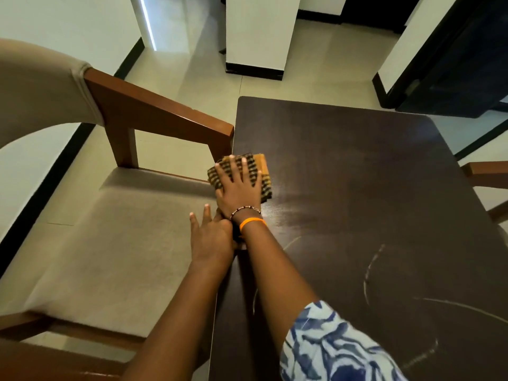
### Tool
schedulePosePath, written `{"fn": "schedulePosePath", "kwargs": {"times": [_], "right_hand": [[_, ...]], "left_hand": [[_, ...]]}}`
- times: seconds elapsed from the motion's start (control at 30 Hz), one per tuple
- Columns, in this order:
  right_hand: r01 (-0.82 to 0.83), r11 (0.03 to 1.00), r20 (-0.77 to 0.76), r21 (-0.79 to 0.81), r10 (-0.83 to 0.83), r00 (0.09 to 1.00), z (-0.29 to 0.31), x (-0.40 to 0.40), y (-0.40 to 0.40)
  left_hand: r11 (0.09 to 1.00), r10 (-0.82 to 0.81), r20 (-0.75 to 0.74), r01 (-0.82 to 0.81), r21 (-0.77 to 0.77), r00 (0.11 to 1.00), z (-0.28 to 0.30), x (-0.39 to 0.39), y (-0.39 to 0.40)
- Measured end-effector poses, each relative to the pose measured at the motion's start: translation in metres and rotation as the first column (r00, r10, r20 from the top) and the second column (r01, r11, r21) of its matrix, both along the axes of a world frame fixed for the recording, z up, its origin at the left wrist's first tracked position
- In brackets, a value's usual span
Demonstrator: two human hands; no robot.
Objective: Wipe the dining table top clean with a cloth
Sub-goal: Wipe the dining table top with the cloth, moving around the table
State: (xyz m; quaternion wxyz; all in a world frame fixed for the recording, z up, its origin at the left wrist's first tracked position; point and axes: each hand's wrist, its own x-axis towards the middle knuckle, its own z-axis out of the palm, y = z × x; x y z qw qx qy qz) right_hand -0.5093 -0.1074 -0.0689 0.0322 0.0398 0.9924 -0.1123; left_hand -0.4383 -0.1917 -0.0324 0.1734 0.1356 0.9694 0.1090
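- Dark wooden table (pixel 371 188) fills the right side over a pale tiled floor (pixel 275 86), faint curved streaks on its near part.
- Left hand (pixel 210 237) rests at the table's left edge, fingers (pixel 206 213) loosely extended, gripping nothing.
- Right hand (pixel 239 188) lies flat, fingers spread, pressing on a folded striped cloth (pixel 262 166) at the left edge.
- Cushioned wooden chair (pixel 110 229) stands just beside, to the left.
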Motion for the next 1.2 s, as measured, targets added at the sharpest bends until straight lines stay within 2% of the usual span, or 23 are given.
{"fn": "schedulePosePath", "kwargs": {"times": [0.1,0.17,0.3,0.4,0.47,0.53,0.57,0.7,0.77,0.87,0.97,1.03,1.13,1.2], "right_hand": [[-0.064,0.998,0.038,-0.003,0.064,0.997,0.003,0.014,0.016],[-0.032,0.999,0.028,-0.003,0.032,0.999,0.004,0.027,0.043],[0.260,0.965,0.018,0.039,-0.261,0.965,0.004,0.070,0.135],[0.508,0.860,0.061,0.053,-0.510,0.858,0.009,0.099,0.187],[0.586,0.809,0.087,0.052,-0.588,0.804,0.012,0.103,0.189],[0.575,0.816,0.074,0.050,-0.577,0.813,0.013,0.096,0.161],[0.528,0.848,0.068,0.046,-0.530,0.845,0.013,0.093,0.140],[0.163,0.986,0.053,0.013,-0.164,0.985,0.003,0.094,0.025],[0.025,1.000,0.067,0.004,-0.025,0.997,0.002,0.102,-0.017],[-0.038,0.999,0.084,0.005,0.038,0.996,0.004,0.109,-0.015],[-0.002,1.000,0.074,0.018,0.000,0.997,0.005,0.121,0.023],[0.128,0.991,0.071,0.033,-0.130,0.989,0.005,0.132,0.062],[0.352,0.927,0.043,0.128,-0.360,0.932,0.008,0.155,0.133],[0.433,0.882,0.023,0.183,-0.444,0.896,0.012,0.168,0.167]], "left_hand": [[0.994,0.071,0.062,-0.076,0.082,0.996,-0.001,0.016,-0.013],[0.981,0.121,0.082,-0.132,0.144,0.989,-0.003,0.029,-0.024],[0.964,0.157,0.166,-0.188,0.187,0.974,-0.005,0.046,-0.036],[0.968,0.151,0.213,-0.188,0.166,0.965,-0.008,0.047,-0.037],[0.974,0.143,0.196,-0.173,0.149,0.970,-0.008,0.046,-0.032],[0.974,0.145,0.190,-0.174,0.148,0.971,-0.009,0.045,-0.031],[0.975,0.142,0.188,-0.170,0.141,0.972,-0.010,0.045,-0.031],[0.977,0.126,0.185,-0.154,0.149,0.975,-0.011,0.047,-0.033],[0.952,0.152,0.201,-0.198,0.234,0.968,-0.012,0.052,-0.040],[0.860,0.194,0.284,-0.302,0.411,0.939,-0.017,0.064,-0.050],[0.732,0.243,0.331,-0.396,0.554,0.912,-0.021,0.072,-0.051],[0.693,0.279,0.337,-0.431,0.577,0.899,-0.022,0.074,-0.049],[0.638,0.315,0.367,-0.481,0.601,0.875,-0.025,0.074,-0.048],[0.647,0.323,0.362,-0.483,0.590,0.875,-0.027,0.073,-0.049]]}}
